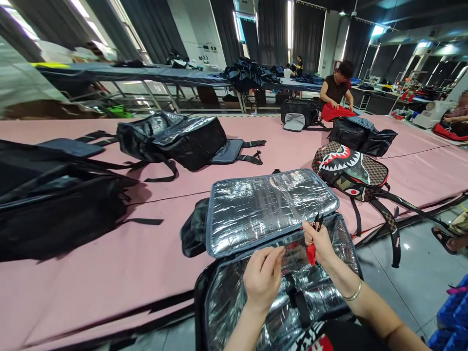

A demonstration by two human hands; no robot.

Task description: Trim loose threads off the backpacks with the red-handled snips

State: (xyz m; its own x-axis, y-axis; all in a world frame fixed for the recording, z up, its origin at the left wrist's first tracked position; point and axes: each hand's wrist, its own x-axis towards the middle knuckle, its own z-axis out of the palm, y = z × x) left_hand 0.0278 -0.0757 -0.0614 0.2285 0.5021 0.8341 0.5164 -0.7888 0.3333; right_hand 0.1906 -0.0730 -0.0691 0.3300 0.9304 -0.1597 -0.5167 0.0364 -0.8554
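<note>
An open insulated bag [263, 209] with silver foil lining lies at the near edge of the pink table [109, 263], its lid flipped back. My left hand [262, 278] pinches the foil edge at the bag's opening, fingers pressed together. My right hand [319, 241] is closed round small red-handled thread snips [313, 243], their dark blades pointing up beside the lid's near edge. A thin bracelet sits on my right wrist.
A shark-mouth patterned backpack [349, 170] lies to the right. Black insulated bags rest at the far centre [175, 139] and at the left [54, 204]. Across the table a person [336, 90] handles a red bag. Grey floor lies on the right.
</note>
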